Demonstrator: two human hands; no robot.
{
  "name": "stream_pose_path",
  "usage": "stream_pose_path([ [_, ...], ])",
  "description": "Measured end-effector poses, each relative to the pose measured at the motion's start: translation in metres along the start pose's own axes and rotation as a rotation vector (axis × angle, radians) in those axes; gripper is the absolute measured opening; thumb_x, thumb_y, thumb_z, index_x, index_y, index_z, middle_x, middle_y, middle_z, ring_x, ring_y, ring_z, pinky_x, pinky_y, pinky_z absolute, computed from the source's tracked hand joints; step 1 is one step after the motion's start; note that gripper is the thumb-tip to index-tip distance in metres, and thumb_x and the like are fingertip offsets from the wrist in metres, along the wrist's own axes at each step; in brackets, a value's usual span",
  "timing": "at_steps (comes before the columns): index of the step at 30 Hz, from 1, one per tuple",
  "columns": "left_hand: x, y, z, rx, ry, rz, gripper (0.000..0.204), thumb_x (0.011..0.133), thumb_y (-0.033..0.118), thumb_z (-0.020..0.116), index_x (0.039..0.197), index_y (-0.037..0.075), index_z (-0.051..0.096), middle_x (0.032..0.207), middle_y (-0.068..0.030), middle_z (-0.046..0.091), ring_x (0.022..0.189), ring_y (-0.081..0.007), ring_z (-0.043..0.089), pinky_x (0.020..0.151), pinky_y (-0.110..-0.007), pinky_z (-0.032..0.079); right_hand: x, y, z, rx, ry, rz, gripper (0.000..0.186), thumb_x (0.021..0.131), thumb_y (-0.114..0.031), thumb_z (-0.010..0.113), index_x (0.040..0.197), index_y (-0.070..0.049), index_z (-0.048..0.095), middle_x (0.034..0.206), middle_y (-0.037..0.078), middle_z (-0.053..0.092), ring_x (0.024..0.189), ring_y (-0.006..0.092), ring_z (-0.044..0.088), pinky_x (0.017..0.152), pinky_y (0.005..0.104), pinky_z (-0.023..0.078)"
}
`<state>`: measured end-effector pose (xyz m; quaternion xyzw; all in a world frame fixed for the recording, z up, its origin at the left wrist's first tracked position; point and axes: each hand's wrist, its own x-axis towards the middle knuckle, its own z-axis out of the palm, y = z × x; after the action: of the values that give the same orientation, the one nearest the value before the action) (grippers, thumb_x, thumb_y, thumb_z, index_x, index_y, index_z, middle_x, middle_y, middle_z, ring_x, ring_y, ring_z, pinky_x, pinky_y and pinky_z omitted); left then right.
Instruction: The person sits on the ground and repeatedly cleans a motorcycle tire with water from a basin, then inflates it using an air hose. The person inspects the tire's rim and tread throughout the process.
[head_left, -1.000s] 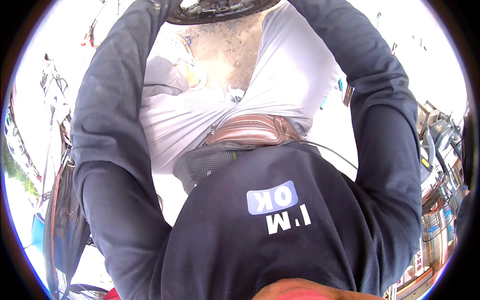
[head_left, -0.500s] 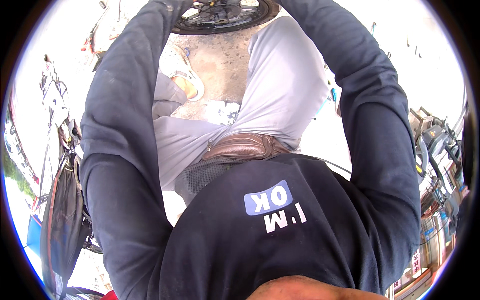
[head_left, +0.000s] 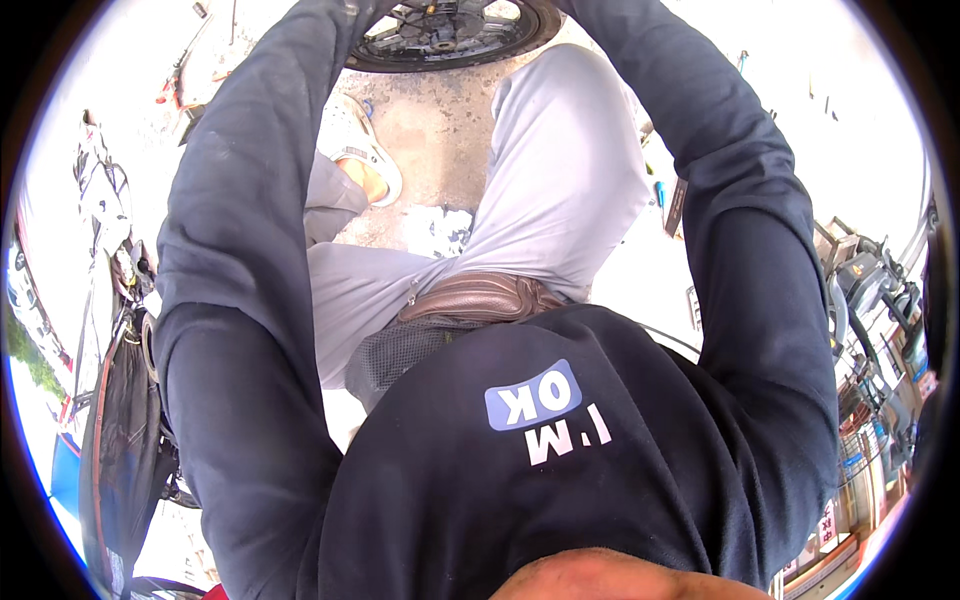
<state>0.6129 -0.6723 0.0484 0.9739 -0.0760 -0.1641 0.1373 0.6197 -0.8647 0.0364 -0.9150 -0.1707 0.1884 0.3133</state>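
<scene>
A black-tyred wheel (head_left: 445, 45) with dark spokes lies low at the top edge of the view, and its far part is cut off. My left sleeve (head_left: 240, 190) reaches up to the wheel's left side. Only a sliver of my left hand (head_left: 372, 10) shows there, its fingers hidden. On the other side my right sleeve (head_left: 715, 120) runs up to the wheel's right side, and my right hand lies beyond the picture's edge. Whether either hand grips the wheel cannot be seen.
My grey-trousered knee (head_left: 570, 130) and a foot in a pale clog (head_left: 360, 150) are just below the wheel. A crumpled black-and-white piece (head_left: 440, 230) lies between my legs. Dark hanging cloth (head_left: 125, 440) is at left; a cluttered rack (head_left: 870, 400) stands at right.
The wheel sits slightly lower in the picture, and my legs have shifted a little left. My arms keep nearly the same pose.
</scene>
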Motion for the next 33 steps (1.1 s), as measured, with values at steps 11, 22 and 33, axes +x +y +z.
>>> stream_pose_path([
  [11,0.043,0.009,-0.006,0.035,-0.062,0.020,0.051,0.063,0.039,0.074,0.103,0.007,0.076,0.099,-0.0209,0.073,0.096,-0.0349,0.070,0.090,-0.042,0.055,0.040,0.065,0.006,0.479,-0.162,0.007,0.045,0.059,-0.006,0.072,0.103,0.003,0.064,0.084,0.013,0.069,0.073,0.0218,0.067,0.068,0.0349,0.056],
  [22,0.050,-0.001,0.013,0.031,-0.029,0.106,0.053,0.060,0.039,0.076,0.100,0.005,0.075,0.093,-0.0227,0.072,0.091,-0.0375,0.070,0.086,-0.043,0.056,0.026,0.068,-0.001,0.154,-0.102,-0.213,0.066,0.062,-0.014,0.078,0.124,-0.001,0.058,0.110,0.025,0.067,0.104,0.0380,0.066,0.091,0.0433,0.053],
  [33,0.004,-0.064,0.016,-0.169,-0.118,0.377,0.076,0.065,0.008,0.069,0.138,0.006,0.048,0.125,-0.0212,0.060,0.120,-0.0367,0.058,0.106,-0.041,0.045,-0.004,0.041,0.003,0.202,0.047,-0.187,0.049,0.059,-0.019,0.073,0.103,0.001,0.066,0.092,0.027,0.068,0.090,0.0431,0.067,0.079,0.0460,0.054],
])
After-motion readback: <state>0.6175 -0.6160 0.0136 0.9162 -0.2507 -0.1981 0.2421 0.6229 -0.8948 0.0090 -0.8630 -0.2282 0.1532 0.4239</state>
